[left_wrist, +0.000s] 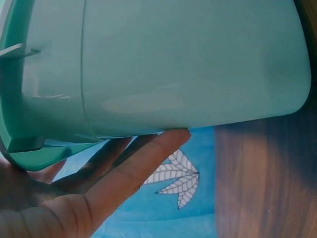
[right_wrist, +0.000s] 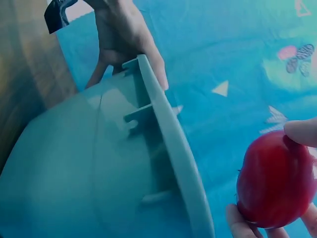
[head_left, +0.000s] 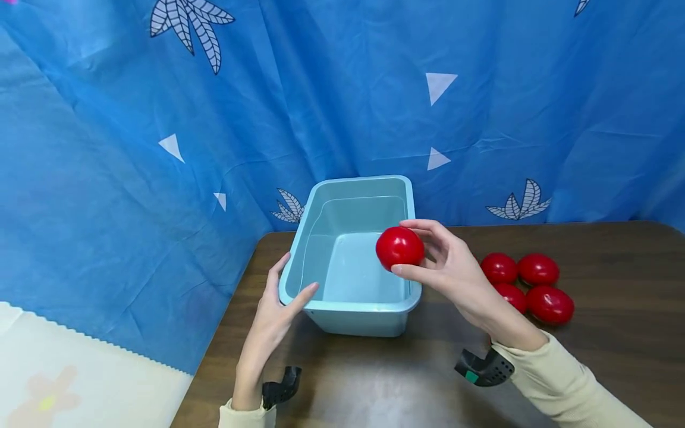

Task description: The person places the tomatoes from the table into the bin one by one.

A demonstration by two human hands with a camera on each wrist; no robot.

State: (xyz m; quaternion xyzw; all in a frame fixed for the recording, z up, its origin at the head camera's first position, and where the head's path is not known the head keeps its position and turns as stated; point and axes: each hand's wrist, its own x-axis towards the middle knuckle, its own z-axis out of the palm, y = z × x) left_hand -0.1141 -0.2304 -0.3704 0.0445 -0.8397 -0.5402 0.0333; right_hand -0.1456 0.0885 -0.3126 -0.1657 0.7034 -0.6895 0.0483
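A light-blue plastic basin (head_left: 353, 307) stands on the wooden table, its inside showing bare. At its near-left corner my left hand (head_left: 273, 315) holds the rim, thumb over the edge and fingers along the outer wall; in the left wrist view the fingers (left_wrist: 124, 178) lie against that wall. Above the basin's right side, my right hand (head_left: 446, 261) grips a glossy red tomato (head_left: 399, 247) between thumb and fingers. Seen from the right wrist, the tomato (right_wrist: 275, 181) is off to the right of the basin's rim (right_wrist: 171, 134), apart from it.
Several more red tomatoes (head_left: 550, 304) lie in a cluster on the table (head_left: 615, 356), right of the basin and beyond my right forearm. A blue patterned cloth (head_left: 348, 107) hangs behind the table. Pale cloth (head_left: 80, 368) shows at the lower left.
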